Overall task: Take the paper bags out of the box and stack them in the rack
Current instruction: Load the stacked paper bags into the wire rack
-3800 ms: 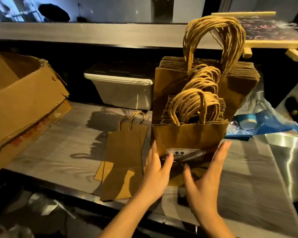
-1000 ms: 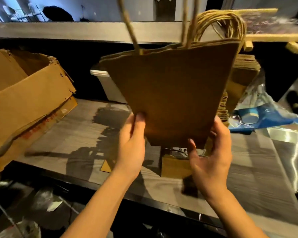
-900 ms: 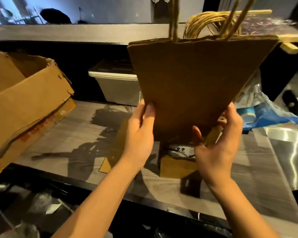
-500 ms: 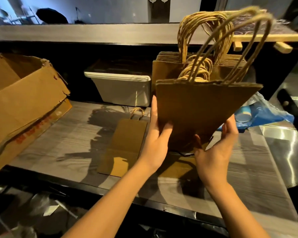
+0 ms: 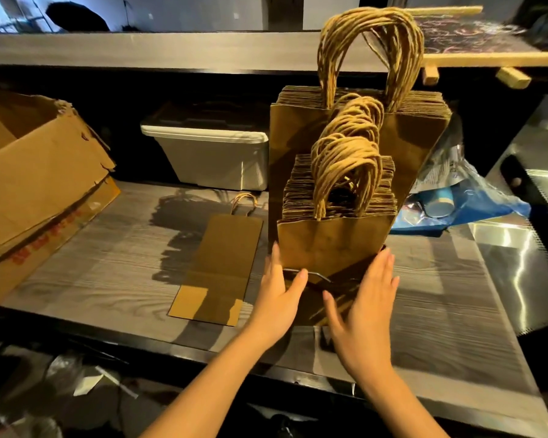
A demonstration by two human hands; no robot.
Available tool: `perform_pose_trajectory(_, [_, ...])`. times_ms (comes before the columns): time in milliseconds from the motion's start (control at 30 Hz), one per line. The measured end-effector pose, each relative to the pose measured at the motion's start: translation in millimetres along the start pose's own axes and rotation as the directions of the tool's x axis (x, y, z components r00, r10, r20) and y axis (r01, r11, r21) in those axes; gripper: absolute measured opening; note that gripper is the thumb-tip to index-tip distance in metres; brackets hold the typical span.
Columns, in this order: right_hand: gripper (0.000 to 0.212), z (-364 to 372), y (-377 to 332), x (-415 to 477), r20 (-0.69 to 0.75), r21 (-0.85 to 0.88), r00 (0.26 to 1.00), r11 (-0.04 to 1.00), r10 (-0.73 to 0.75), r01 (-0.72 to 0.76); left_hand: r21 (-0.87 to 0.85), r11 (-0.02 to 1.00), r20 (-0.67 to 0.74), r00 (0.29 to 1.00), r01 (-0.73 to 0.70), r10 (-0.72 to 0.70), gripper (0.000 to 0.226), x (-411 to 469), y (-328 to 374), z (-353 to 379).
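My left hand (image 5: 279, 289) and right hand (image 5: 366, 298), fingers (image 5: 274, 257) straight and empty, flanked the paper bags (image 5: 332, 245) to square them in the rack (image 5: 321, 275).

Forearms, left grip (image 5: 280, 295) and right grip (image 5: 366, 300) are bare.

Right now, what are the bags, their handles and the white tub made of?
Bags: brown kraft paper with a matte look; thin stacked edges show along the top. Handles: twisted paper cord, it seems; a rope-like spiral shows. Tub: probably plastic, smooth with a slight sheen and a moulded rim.
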State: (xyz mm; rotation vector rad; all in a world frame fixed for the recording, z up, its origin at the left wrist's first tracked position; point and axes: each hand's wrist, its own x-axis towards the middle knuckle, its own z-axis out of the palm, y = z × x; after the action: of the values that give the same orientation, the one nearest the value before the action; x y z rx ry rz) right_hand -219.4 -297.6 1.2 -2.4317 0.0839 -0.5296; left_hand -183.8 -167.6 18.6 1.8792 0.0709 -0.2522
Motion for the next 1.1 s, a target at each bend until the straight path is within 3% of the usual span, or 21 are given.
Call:
perform_pose_trajectory(100, [0.104,4.5,-5.3,-16.9,0.078,-0.018,0.995,0.998,-0.066,0.067,0.042,0.998,0.029,0.999,0.036,-0.037,0.091,-0.5,-6.5,-3.5])
perform_pose_trajectory(233, [0.093,8.6,-19.8,-32.1,0.282,0.131,0.919,0.959,-0.278,0.25,0.121,0.986,0.025,0.993,0.111,-0.115,0.075,-6.1,-17.0,-12.4])
perform_pose_trajectory(300, [0.084,10.6,-28.0,-30.9,0.395,0.241,0.83,0.917,-0.393,0.319,0.1,0.97,-0.042,0.975,0.222,-0.219,0.068,-7.3,-25.3,-22.8])
perform_pose_trajectory(367, [0.078,15.5,-35.4,-25.2,0.538,0.313,0.694,0.878,-0.478,0.363,0.01,0.948,-0.117,0.942,0.317,-0.314,0.062,-6.8,-34.1,-38.3])
perform_pose_trajectory(433, [0.079,26.5,-41.3,-19.1,0.632,0.318,0.576,0.852,-0.518,0.416,-0.037,0.924,-0.204,0.902,0.381,-0.38,0.06,-4.2,-42.6,-55.5])
perform_pose_trajectory(467, [0.081,32.1,-43.4,-16.3,0.666,0.304,0.553,0.859,-0.501,0.412,-0.043,0.914,-0.248,0.882,0.403,-0.401,0.061,-2.0,-44.8,-62.4])
perform_pose_trajectory(533, [0.086,48.3,-48.0,-12.6,0.738,0.271,0.543,0.913,-0.401,0.305,-0.079,0.893,-0.323,0.836,0.443,-0.443,0.064,2.1,-52.6,-78.2])
perform_pose_trajectory(600, [0.087,65.9,-54.1,-8.0,0.803,0.266,0.534,0.961,-0.265,0.076,-0.134,0.87,-0.378,0.787,0.474,-0.487,0.065,5.6,-60.5,-95.2])
perform_pose_trajectory(700, [0.077,84.4,-61.2,0.9,0.817,0.288,0.564,0.932,-0.12,-0.219,-0.189,0.836,-0.417,0.728,0.516,-0.544,0.062,8.6,-68.0,-111.3])
perform_pose_trajectory(767, [0.061,91.3,-68.6,6.3,0.802,0.392,0.595,0.796,-0.051,-0.461,-0.195,0.832,-0.417,0.724,0.519,-0.55,0.059,9.7,-71.0,-118.5])
perform_pose_trajectory(833, [0.058,92.4,-76.7,11.0,0.84,0.437,0.543,0.59,0.003,-0.679,-0.207,0.83,-0.41,0.724,0.519,-0.555,0.057,10.0,-73.0,-122.1])
perform_pose_trajectory(1000, [0.07,97.1,-71.9,16.3,0.877,0.431,0.469,0.261,0.102,-0.864,-0.213,0.789,-0.46,0.654,0.576,-0.601,0.047,3.9,-79.1,-131.7])
perform_pose_trajectory(1100, [0.061,92.0,-69.4,14.4,0.896,0.392,0.423,0.21,0.131,-0.896,-0.263,0.776,-0.425,0.653,0.574,-0.627,0.042,-6.6,-77.3,-130.2])
